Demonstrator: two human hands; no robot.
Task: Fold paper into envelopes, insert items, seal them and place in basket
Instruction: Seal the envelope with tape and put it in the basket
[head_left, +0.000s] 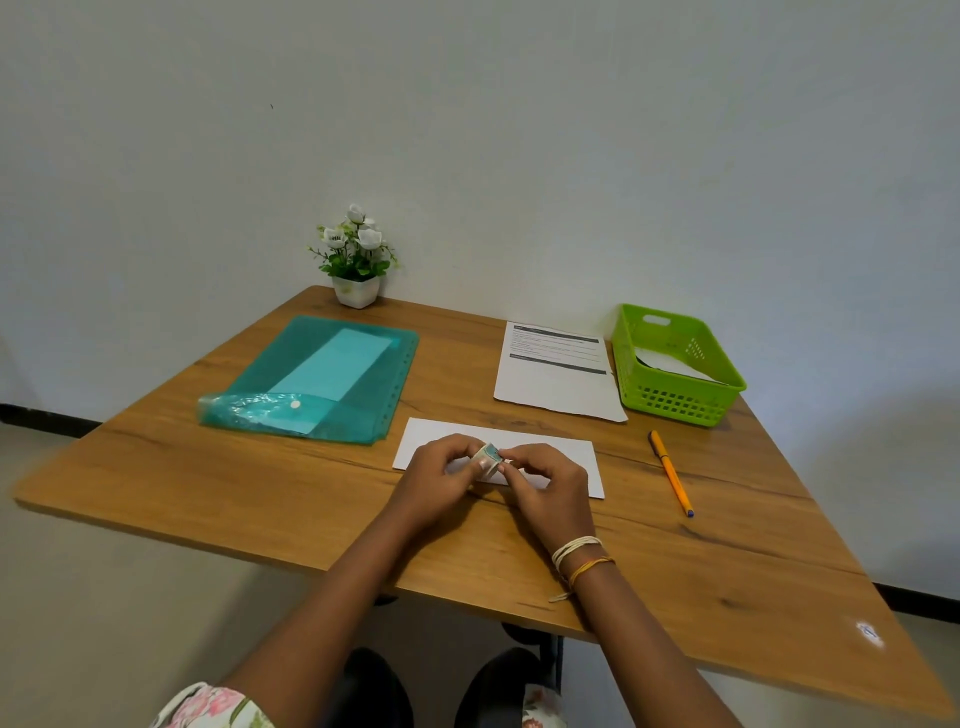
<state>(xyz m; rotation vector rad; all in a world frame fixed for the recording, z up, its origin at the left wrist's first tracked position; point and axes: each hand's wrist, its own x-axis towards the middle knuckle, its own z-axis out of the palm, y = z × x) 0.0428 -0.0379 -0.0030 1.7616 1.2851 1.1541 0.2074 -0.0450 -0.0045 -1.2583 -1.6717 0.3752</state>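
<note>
- Now both hands, left (441, 470) & right (540, 475), pinch a small tape roll (488, 457) above the folded envelope (563, 457) on desk (260, 478).
- Roll: light, stiff, likely sticky; hold by rim.
- Envelope: thin, floppy; take by edges.
- Basket (680, 400) sits far right.

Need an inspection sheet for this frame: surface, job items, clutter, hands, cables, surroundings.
Surface: wooden table, grain visible.
Job's things: folded white paper under the hands; small roll, probably tape, held between both hands; printed sheet; green basket at far right, white paper inside.
Clutter: teal folder; orange pen; flower pot.
Grippers: left hand and right hand both pinch the roll.
Cables: nothing seen.
Surroundings: plain wall behind the table.
</note>
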